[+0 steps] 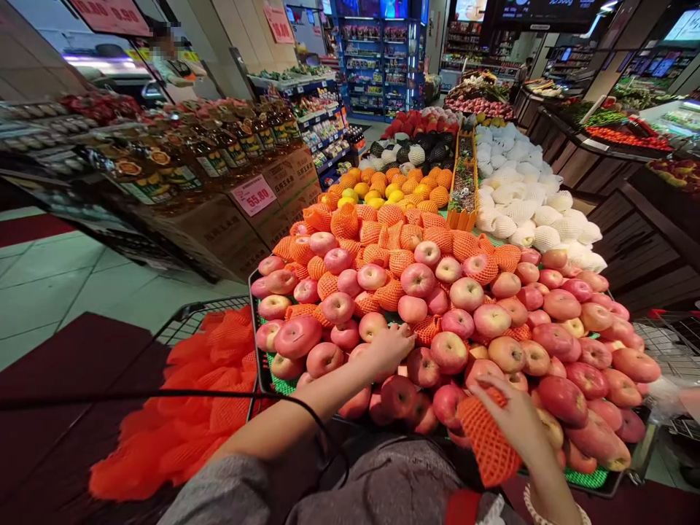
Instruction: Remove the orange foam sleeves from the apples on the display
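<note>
Pinching an orange foam net (489, 441) in the right hand (514, 414) at the near side of the apples (448, 352), reaching onto them with the left hand (389, 350), grip unclear, with piled red-orange nets (219, 386) at left.

face (162, 48) pixelated, bottle labels (183, 175) too small to read, right bracelet (539, 507) cut off, background shopper (526, 69) blurred

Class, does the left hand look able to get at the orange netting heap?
Probably yes: the netting heap lies uncovered beside the apples, though a black cable crosses in front of it.
</note>
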Available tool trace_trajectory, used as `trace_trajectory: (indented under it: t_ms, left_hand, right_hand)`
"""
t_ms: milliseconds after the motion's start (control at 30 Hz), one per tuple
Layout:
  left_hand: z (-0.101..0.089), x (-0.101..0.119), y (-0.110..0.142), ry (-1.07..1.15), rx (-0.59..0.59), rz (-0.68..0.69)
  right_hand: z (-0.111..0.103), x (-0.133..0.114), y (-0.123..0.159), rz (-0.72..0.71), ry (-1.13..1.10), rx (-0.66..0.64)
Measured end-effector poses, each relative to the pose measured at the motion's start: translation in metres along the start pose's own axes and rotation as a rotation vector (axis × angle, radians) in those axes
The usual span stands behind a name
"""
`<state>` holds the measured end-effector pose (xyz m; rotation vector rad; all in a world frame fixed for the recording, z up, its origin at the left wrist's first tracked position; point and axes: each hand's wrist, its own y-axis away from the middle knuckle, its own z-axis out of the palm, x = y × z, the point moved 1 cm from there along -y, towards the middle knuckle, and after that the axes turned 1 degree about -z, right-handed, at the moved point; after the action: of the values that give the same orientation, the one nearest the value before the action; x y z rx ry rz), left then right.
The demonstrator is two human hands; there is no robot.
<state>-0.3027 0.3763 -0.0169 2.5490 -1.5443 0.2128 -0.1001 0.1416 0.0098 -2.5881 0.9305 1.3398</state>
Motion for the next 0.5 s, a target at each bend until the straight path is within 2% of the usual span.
trace_trajectory:
  t_ms: [67,200,300,400,500]
  left_hand:
    - [0.001,0.014,0.006,-0.109,-0.055,-0.004]
    - [0.000,0.022,0.005,-0.249,-0.134,-0.053]
    - [-0.006,0.009,-0.005,-0.210,-0.192,0.023]
    - [-0.013,-0.007,-0.014,-0.112,-0.299,0.136]
    - [-0.016,-0.013,-0.018,-0.004,-0.290,0.144]
  right_hand:
    - [0.010,-0.008,0.006,0.003,0.302,-0.172]
    - [0.036,-0.027,0.017,0.084,0.697,-0.271]
    - [0.051,-0.035,0.020,0.087,0.801,-0.306]
    - [0.056,-0.035,0.019,0.083,0.814,-0.309]
    - [0.055,-0.035,0.017,0.098,0.814,-0.307]
